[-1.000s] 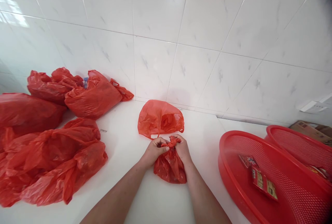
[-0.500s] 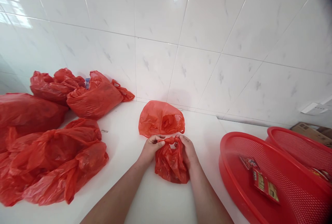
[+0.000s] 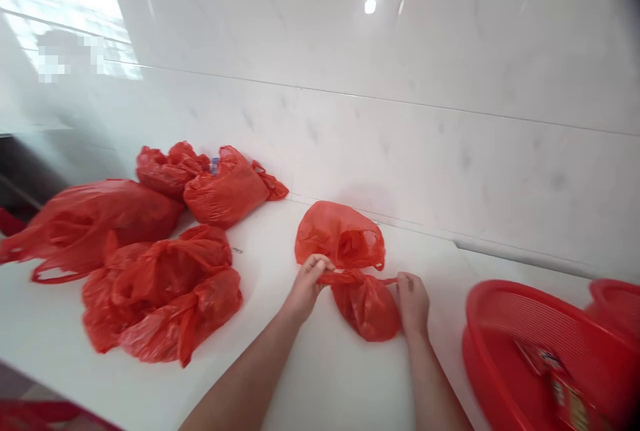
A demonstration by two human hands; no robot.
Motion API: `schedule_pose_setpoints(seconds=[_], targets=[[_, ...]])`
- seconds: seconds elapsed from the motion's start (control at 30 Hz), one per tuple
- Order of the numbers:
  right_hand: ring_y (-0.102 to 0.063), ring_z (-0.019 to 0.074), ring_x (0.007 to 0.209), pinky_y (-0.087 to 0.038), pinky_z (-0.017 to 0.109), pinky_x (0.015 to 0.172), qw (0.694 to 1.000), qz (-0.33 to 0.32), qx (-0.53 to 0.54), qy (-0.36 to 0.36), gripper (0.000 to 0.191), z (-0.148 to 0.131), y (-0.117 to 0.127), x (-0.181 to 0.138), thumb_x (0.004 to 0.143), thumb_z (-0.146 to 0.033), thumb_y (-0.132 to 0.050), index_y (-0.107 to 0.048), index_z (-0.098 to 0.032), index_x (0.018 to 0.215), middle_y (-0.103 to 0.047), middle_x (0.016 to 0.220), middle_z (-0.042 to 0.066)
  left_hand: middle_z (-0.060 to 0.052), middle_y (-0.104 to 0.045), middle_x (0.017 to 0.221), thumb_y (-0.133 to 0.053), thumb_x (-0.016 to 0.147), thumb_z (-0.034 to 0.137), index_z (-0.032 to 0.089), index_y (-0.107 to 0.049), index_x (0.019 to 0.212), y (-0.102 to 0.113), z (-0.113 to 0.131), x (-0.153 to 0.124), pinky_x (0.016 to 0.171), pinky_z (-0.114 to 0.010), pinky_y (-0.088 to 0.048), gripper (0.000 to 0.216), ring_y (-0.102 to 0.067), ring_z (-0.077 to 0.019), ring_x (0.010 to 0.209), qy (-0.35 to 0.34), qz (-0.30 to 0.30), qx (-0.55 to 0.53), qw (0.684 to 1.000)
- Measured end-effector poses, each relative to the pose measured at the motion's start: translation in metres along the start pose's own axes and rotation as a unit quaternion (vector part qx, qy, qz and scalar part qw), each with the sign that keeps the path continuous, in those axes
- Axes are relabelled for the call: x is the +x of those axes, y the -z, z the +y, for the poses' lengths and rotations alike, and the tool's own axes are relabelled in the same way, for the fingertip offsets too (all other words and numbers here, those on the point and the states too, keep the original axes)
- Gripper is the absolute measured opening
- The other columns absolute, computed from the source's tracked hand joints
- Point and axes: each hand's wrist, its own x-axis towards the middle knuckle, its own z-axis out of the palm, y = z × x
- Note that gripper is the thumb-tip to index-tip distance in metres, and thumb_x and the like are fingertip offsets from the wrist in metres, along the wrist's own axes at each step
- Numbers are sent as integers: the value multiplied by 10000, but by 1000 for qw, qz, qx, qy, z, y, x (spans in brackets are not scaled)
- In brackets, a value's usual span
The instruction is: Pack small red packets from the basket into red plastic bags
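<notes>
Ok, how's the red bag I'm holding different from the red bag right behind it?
The held bag is gripped by the left hand and right hand, its handles stretched taut sideways; no hand grips the rear bag. The held bag's top is drawn shut, while the rear bag gapes open with a loose handle loop. Both are thin red plastic on the white counter.

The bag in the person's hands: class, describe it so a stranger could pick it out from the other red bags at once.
On the white counter, between the heap of bags on the left and the basket on the right, the small bag lies in front of an open bag. It alone has its top pulled taut between the left hand and right hand.
</notes>
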Motion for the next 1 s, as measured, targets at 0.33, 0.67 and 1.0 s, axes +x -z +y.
schedule_pose_setpoints(seconds=[0.33, 0.67, 1.0], targets=[[-555, 206, 708, -369, 281, 613, 990, -92, -104, 0, 418, 2, 1, -1, 801, -585, -401, -612, -228, 744, -654, 739, 10, -93, -335, 1448, -771, 570, 274, 278, -316, 1388, -36, -24, -26, 1026, -458, -333, 936, -342, -304, 1281, -112, -118, 542, 824], [-575, 230, 881, -394, 301, 708, 989, -101, -103, -28, 351, -1, 3, 2, 799, -520, -409, -635, -255, 845, -670, 964, 19, -4, -689, 861, -510, 688, 142, 246, -669, 861, -22, -2, -37, 687, -281, -484, 257, -622, -184, 767, -43, -118, 636, 761], [-569, 230, 795, -401, 318, 659, 979, -115, -155, -64, 345, -9, 2, -1, 779, -536, -426, -612, -256, 856, -656, 904, 24, 9, -668, 873, -475, 703, 54, 231, -650, 845, 24, 117, -50, 715, -242, -467, 287, -601, -136, 789, -193, 169, 567, 783]])
